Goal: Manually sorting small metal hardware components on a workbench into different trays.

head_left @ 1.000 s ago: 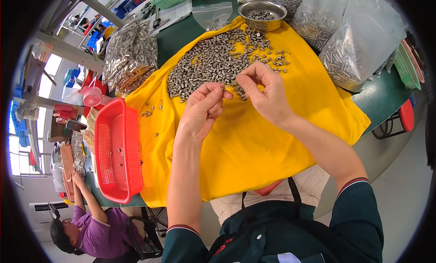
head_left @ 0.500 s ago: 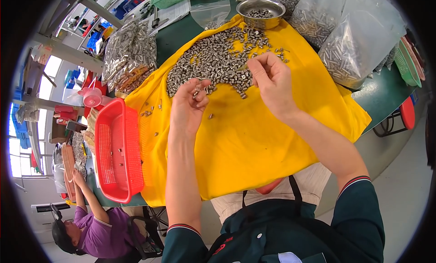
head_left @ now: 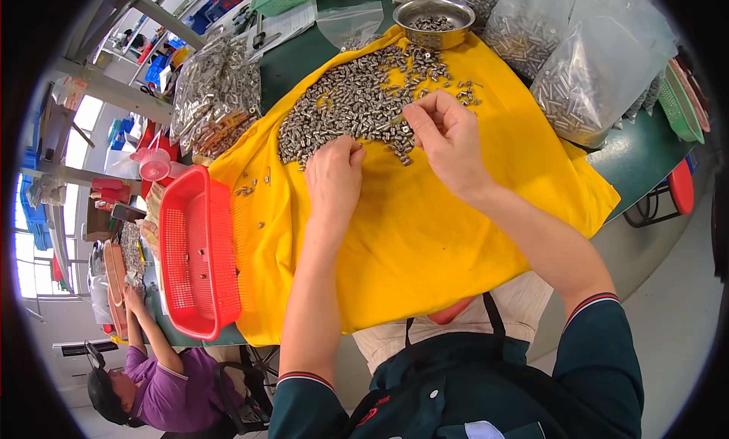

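Observation:
A heap of small silvery metal cylinders point(head_left: 342, 97), some showing a hole in the end, lies on a yellow cloth point(head_left: 410, 242). At the heap's near edge my left hand point(head_left: 334, 177) has its back turned up and its fingers curled in. Those fingertips are hidden, and so is whatever they hold. To its right, my right hand point(head_left: 448, 139) pinches thumb against forefinger just over the heap's right side. A thin yellowish piece point(head_left: 398, 120) sticks out of that pinch toward the left; its exact kind is too small to tell.
A red plastic basket point(head_left: 199, 249) with a few pieces inside stands at the left. Beyond the heap is a steel bowl point(head_left: 437, 35) of parts. Clear bags of metal parts point(head_left: 581, 82) stand far right, another bag point(head_left: 216, 90) far left. A co-worker point(head_left: 175, 390) sits lower left.
My left hand has moved right and turned from fingers-up, with metal cylinders in them, to back-up. The loose cylinder below it no longer shows. My right hand has shifted slightly left.

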Available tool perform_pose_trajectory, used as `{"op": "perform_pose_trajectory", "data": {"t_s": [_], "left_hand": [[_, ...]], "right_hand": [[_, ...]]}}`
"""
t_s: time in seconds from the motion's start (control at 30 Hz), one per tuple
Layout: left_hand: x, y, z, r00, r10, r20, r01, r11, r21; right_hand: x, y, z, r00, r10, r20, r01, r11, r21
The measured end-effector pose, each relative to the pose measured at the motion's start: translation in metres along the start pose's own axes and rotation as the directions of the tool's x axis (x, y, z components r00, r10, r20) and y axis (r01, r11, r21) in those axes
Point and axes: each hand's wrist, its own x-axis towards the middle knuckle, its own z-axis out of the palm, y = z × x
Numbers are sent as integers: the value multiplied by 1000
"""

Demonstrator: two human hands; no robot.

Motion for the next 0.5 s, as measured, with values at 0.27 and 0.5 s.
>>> {"op": "perform_pose_trajectory", "data": {"t_s": [0.27, 0.5], "left_hand": [[-1, 6, -17, 875, -337, 346, 469, 418, -778], [-3, 4, -19, 808, -105, 580, 542, -255, -801]], "right_hand": [[-4, -3, -1, 999, -22, 48, 25, 998, -51], [-7, -7, 3, 982, -155, 113, 167, 979, -115]]}}
